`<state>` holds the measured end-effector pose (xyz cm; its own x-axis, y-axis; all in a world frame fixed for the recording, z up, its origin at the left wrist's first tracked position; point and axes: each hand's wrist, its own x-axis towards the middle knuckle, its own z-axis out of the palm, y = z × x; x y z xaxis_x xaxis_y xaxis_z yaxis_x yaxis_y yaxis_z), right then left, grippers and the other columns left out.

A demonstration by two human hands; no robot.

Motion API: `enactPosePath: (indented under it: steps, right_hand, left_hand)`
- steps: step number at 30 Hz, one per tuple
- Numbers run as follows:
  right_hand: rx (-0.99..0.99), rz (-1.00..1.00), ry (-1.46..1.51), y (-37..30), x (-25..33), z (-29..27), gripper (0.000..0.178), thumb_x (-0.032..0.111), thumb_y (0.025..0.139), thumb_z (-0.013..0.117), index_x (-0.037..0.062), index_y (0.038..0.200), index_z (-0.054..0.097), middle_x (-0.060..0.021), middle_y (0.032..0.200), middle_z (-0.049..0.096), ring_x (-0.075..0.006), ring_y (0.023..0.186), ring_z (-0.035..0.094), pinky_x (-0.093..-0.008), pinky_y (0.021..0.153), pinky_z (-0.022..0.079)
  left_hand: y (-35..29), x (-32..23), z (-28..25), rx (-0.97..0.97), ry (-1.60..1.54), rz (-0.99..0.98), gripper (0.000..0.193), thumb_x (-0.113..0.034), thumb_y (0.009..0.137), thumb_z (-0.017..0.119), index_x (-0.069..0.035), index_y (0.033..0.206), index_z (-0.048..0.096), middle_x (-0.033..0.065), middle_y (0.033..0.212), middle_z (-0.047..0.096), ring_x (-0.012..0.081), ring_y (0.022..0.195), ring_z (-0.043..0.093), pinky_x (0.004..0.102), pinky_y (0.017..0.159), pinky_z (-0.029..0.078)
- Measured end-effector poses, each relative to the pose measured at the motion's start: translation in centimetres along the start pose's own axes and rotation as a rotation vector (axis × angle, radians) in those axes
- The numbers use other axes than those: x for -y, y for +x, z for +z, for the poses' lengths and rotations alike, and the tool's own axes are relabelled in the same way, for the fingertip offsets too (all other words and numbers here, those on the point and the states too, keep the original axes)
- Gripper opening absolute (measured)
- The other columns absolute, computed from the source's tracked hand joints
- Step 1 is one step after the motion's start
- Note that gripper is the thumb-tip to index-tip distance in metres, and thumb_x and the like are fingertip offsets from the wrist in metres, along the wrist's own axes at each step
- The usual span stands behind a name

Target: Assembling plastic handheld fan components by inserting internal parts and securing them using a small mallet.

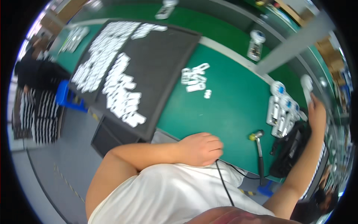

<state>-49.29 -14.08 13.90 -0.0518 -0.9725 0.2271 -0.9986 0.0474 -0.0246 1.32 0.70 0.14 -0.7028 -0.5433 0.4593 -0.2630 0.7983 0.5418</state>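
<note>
My left hand [203, 149] rests at the near edge of the green table mat [227, 112], its fingers curled. Whatever may be inside that hand is hidden. At the far right, my right arm is stretched out, and my right hand [317, 114] has its fingers on a white device with a round head [307, 83]. Similar round-headed devices with clear and silver bodies [283, 112] lie in a cluster just left of that hand. Ahead of my left hand is a small group of white frame-like parts [194, 78], with one little white piece [207, 93] apart from them.
A large black tray [160, 56] on the left holds rows of white parts [108, 48]. A hammer [260, 153] and a black bag-like item [292, 153] lie at right. A black cable [223, 181] hangs near my left hand. Another person [37, 69] stands far left.
</note>
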Motion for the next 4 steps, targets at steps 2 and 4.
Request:
enactPosePath:
  steps: [2,4]
  right_hand:
    - [0.016,-0.034,0.228,-8.2,7.4,-2.9,0.046,0.006,0.101,0.057,0.0016,0.145,0.069,-0.0260,0.129,0.076,-0.0387,0.123,0.073,-0.0414,0.109,0.053]
    - [-0.040,-0.113,0.220,-12.2,10.0,-3.1,0.049,0.005,0.100,0.058,0.0042,0.147,0.068,-0.0255,0.130,0.076,-0.0379,0.127,0.072,-0.0414,0.114,0.051]
  left_hand:
    - [-0.3,-0.8,-1.3,0.004,-0.221,0.091,0.019,-0.012,0.085,0.079,-0.009,0.101,0.069,0.0086,0.109,0.069,0.0280,0.098,0.070,0.0423,0.078,0.058]
    - [-0.5,-0.3,-3.9,0.042,-0.358,0.162,0.017,-0.016,0.089,0.078,-0.010,0.103,0.070,0.0086,0.111,0.069,0.0276,0.106,0.069,0.0434,0.083,0.058]
